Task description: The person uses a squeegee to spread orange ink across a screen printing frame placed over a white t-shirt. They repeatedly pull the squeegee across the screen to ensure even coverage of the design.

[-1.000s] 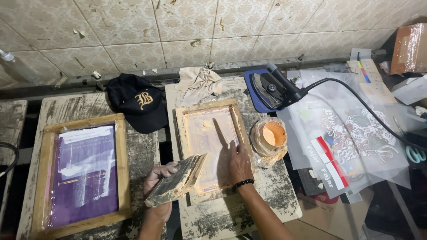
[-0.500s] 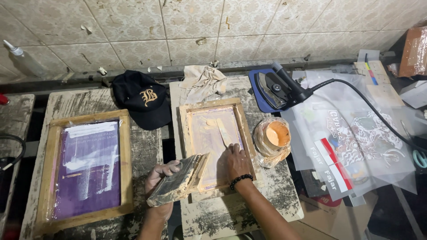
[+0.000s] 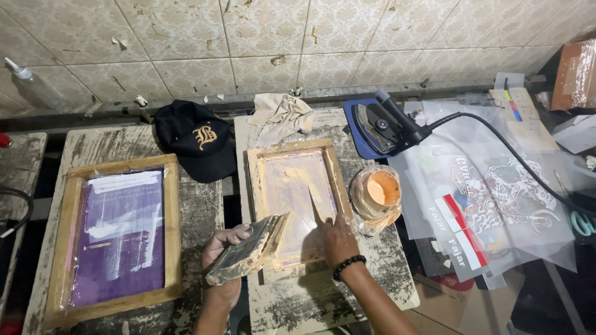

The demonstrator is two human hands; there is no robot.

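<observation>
My left hand (image 3: 222,248) is wrapped tight around a paint-caked squeegee (image 3: 248,249), fingers curled over its upper edge, the block tilted so its far end rests against the near-left corner of the small wooden screen frame (image 3: 297,205). Just right of that grip, my right hand (image 3: 335,234) lies flat on the mesh inside the same frame, palm down with the fingers loosely spread, gripping nothing; a black beaded bracelet (image 3: 349,267) sits on its wrist. The frame stretches away from both hands on a worn, ink-stained table (image 3: 323,304). Close beyond my right hand, to its right, stands a tub of orange ink (image 3: 382,189) in wrinkled plastic. Further out on that side sits a black iron (image 3: 385,124) above clear printed film sheets (image 3: 496,198). Well to the left of the squeegee lies a larger frame with purple mesh (image 3: 118,232), and beyond it a black cap (image 3: 197,144).
</observation>
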